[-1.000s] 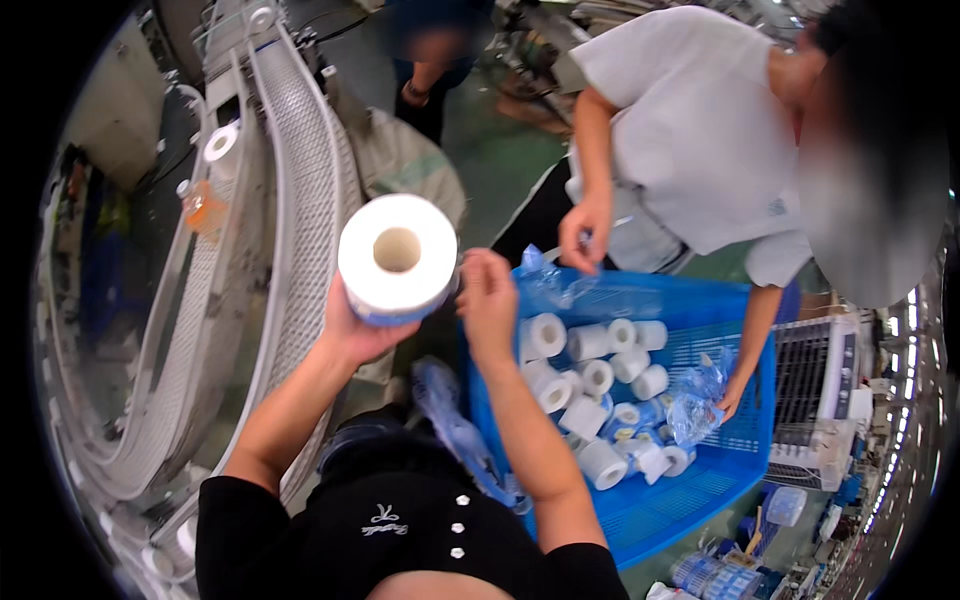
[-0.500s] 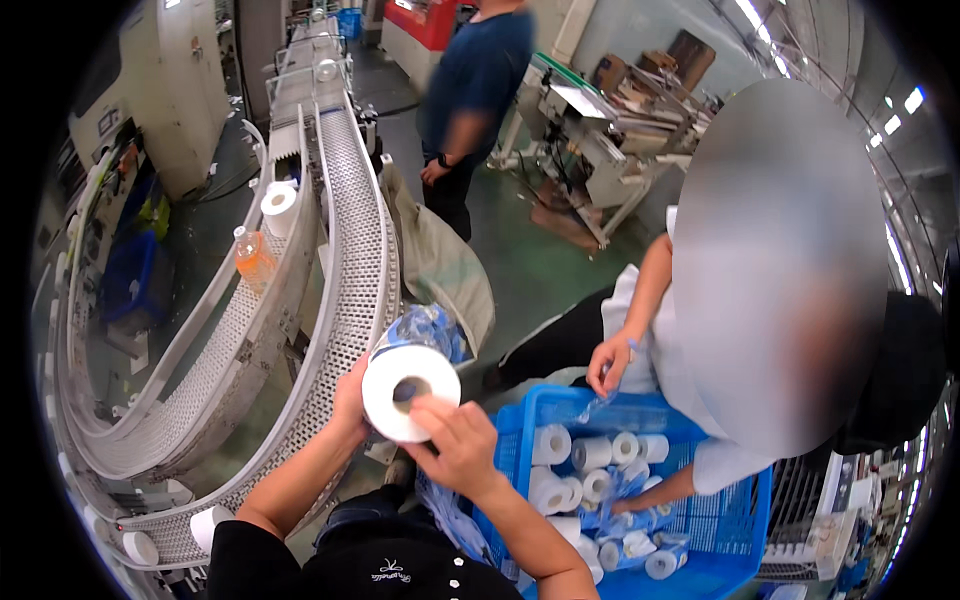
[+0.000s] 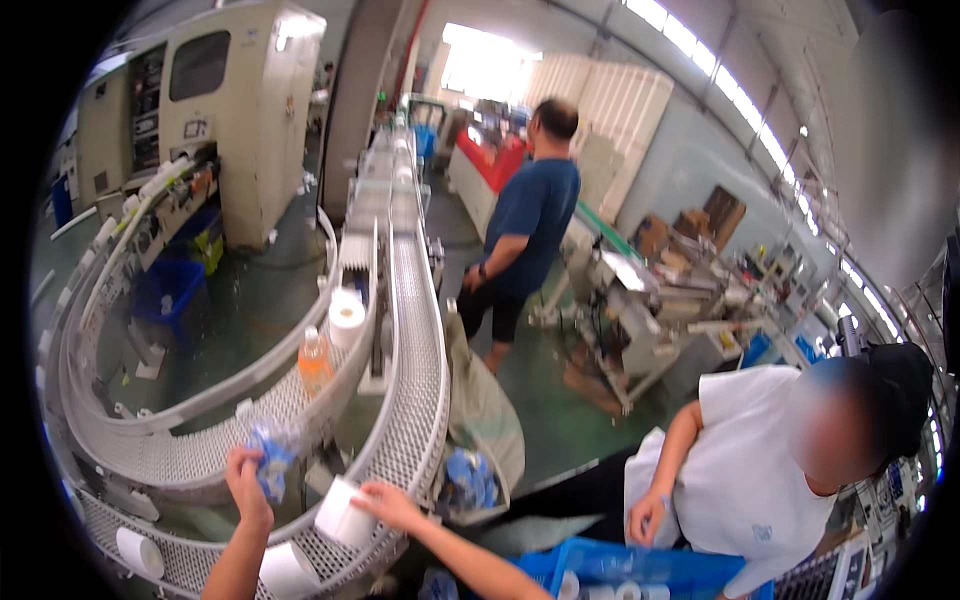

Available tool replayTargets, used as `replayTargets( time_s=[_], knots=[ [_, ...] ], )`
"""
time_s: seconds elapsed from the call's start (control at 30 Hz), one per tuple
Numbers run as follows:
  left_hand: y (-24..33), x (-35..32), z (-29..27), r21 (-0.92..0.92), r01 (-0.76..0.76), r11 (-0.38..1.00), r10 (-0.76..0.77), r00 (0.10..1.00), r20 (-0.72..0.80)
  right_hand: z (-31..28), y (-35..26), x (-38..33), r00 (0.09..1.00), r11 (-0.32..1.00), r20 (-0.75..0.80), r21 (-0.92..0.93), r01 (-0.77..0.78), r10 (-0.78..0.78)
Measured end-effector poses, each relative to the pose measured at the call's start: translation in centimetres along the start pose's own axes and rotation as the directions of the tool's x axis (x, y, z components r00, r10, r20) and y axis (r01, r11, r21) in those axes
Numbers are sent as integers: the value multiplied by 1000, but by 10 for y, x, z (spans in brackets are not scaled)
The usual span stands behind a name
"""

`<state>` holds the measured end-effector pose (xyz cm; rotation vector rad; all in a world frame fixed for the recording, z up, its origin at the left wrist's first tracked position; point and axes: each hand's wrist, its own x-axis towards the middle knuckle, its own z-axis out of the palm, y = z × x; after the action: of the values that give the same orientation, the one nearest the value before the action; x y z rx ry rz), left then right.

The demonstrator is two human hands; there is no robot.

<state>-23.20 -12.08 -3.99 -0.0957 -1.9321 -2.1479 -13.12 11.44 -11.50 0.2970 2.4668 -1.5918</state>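
My left hand (image 3: 250, 488) is closed around a crumpled blue-and-clear plastic wrapper (image 3: 272, 460), raised over the inner side of the curved conveyor. My right hand (image 3: 392, 504) grips the end of a white paper roll (image 3: 343, 512), which lies tilted at the outer conveyor lane (image 3: 415, 340); whether it rests on the belt I cannot tell. Close by, another white roll (image 3: 288, 568) lies on the same lane, and a further roll (image 3: 140, 552) is at its far left bend. Up the inner lane stand an orange drink bottle (image 3: 314, 362) and an upright roll (image 3: 346, 314).
A beige sack (image 3: 485, 400) with blue wrappers (image 3: 470, 480) hangs beside the conveyor. At lower right, a blue crate (image 3: 660, 570) holds several rolls, with a co-worker in a white shirt (image 3: 745, 440) behind it. Another person in dark blue (image 3: 535, 215) stands farther off.
Both hands have moved left from in front of me to the conveyor. The roll is now in my right hand alone, and my left hand holds the wrapper. The view has tilted up.
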Motion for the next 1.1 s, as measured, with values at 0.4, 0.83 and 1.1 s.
replayTargets(
  time_s=[0.4,0.83,1.1],
  knots=[
    [-23,10,87,-436,405,804,-231,887,399,12,30,43,995,929,47,-357,97,-86],
    [-63,-86,388,167,-757,631,388,496,777,-167,-43,-297,562,982,-815,-189,-25,-143],
    [-321,-221,356,374,-846,379,-493,157,856,-52,-2,-458,595,877,-684,139,-461,422]
  ],
)
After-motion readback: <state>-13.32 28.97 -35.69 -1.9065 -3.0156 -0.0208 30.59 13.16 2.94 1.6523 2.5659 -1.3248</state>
